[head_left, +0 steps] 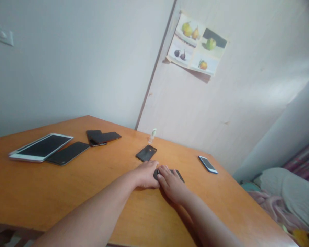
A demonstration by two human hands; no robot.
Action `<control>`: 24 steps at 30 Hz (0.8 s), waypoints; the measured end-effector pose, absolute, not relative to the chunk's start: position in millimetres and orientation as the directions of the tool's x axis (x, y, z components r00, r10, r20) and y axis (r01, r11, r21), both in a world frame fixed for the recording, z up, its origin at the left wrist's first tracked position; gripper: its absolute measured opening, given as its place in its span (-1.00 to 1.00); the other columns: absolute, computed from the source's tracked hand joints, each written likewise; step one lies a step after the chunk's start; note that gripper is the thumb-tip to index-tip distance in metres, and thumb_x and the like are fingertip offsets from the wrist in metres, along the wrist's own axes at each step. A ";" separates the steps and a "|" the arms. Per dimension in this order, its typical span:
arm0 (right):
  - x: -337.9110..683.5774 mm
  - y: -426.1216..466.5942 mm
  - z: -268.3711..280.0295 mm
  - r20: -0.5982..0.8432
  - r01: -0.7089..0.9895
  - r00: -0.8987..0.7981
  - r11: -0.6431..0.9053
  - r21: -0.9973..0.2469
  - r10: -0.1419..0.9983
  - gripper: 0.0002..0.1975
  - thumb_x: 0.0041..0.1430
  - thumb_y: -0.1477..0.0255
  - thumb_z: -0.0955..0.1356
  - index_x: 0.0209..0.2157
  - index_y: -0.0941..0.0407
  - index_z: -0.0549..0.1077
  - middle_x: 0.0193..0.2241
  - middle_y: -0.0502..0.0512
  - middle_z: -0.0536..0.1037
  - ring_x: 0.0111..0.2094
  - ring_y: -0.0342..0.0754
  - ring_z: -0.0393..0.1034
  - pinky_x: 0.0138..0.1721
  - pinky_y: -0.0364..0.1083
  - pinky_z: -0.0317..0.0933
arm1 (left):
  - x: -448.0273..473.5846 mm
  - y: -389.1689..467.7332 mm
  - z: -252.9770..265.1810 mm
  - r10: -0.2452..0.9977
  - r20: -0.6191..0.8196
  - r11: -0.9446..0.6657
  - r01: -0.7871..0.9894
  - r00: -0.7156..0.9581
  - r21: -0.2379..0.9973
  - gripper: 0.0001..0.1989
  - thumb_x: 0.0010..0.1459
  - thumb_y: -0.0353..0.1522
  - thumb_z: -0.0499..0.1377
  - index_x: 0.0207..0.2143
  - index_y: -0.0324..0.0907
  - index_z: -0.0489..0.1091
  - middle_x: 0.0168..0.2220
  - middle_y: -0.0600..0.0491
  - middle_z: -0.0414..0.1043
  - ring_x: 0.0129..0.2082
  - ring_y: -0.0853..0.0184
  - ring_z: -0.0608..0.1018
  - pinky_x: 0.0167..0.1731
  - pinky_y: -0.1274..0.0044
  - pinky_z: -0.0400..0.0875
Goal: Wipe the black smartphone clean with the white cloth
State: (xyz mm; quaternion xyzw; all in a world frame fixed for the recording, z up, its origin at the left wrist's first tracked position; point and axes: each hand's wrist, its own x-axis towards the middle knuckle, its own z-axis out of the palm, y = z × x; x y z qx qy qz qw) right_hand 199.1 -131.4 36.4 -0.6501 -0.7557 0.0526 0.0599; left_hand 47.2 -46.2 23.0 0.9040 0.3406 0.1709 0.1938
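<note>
A dark phone (179,175) lies at the middle of the wooden table, mostly covered by both my hands. My left hand (146,175) is closed at its left end, the thumb side against the phone's edge. Across its top rests my right hand (171,183), with bent fingers pressed on the surface near the left hand. What lies under the right fingertips is hidden. Just beyond the hands is a black phone case (146,153) with a camera cutout. A small clear pump bottle (152,136) stands upright behind that case.
On the table (92,192), a white tablet (42,146) touches a dark phone-like slab (68,153) at left. Two dark devices (106,137) overlap farther back. A white-fronted phone (208,164) lies near the right edge. Walls stand behind the table; bedding (285,199) is at right.
</note>
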 end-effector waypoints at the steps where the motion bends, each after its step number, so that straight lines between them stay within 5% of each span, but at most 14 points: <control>1: 198.6 -132.8 36.0 0.021 0.976 -0.145 0.147 -0.160 0.989 -0.42 0.39 0.18 -0.01 0.28 0.18 0.12 0.31 0.22 0.07 0.34 0.08 -0.17 0.28 0.24 -0.26 | 46.8 -46.5 23.3 0.683 0.179 -0.693 0.550 0.709 0.466 -0.40 -0.21 -0.17 0.25 -0.05 -0.12 0.27 0.01 -0.08 0.39 0.02 0.02 0.44 -0.04 0.36 0.37; 8: 204.5 -167.9 34.5 0.011 0.960 -0.178 0.177 -0.216 0.984 -0.40 0.38 0.10 -0.02 0.29 0.09 0.13 0.32 0.15 0.06 0.35 0.06 -0.18 0.31 0.21 -0.32 | 47.2 -46.4 25.3 0.690 0.151 -0.675 0.553 0.708 0.489 -0.19 -0.29 -0.10 0.30 0.06 -0.16 0.21 0.09 -0.14 0.34 0.09 -0.03 0.39 0.02 0.33 0.35; 14: 195.1 -135.8 39.4 0.023 0.963 -0.174 0.175 -0.203 0.984 -0.43 0.39 0.17 -0.02 0.29 0.13 0.11 0.31 0.19 0.08 0.34 0.09 -0.14 0.28 0.25 -0.27 | 46.9 -45.6 23.9 0.680 0.177 -0.694 0.547 0.712 0.468 -0.43 -0.19 -0.15 0.24 -0.08 -0.12 0.28 0.00 -0.08 0.39 0.01 0.04 0.45 -0.04 0.36 0.38; 24: 200.0 -150.9 39.0 0.007 0.950 -0.203 0.198 -0.243 0.979 -0.41 0.39 0.13 -0.05 0.27 0.08 0.16 0.30 0.14 0.13 0.33 0.06 -0.11 0.29 0.24 -0.30 | 44.5 -45.8 27.4 0.725 0.132 -0.645 0.599 0.676 0.473 -0.09 -0.27 -0.03 0.28 0.13 -0.18 0.14 0.14 -0.18 0.28 0.11 -0.07 0.36 0.04 0.29 0.32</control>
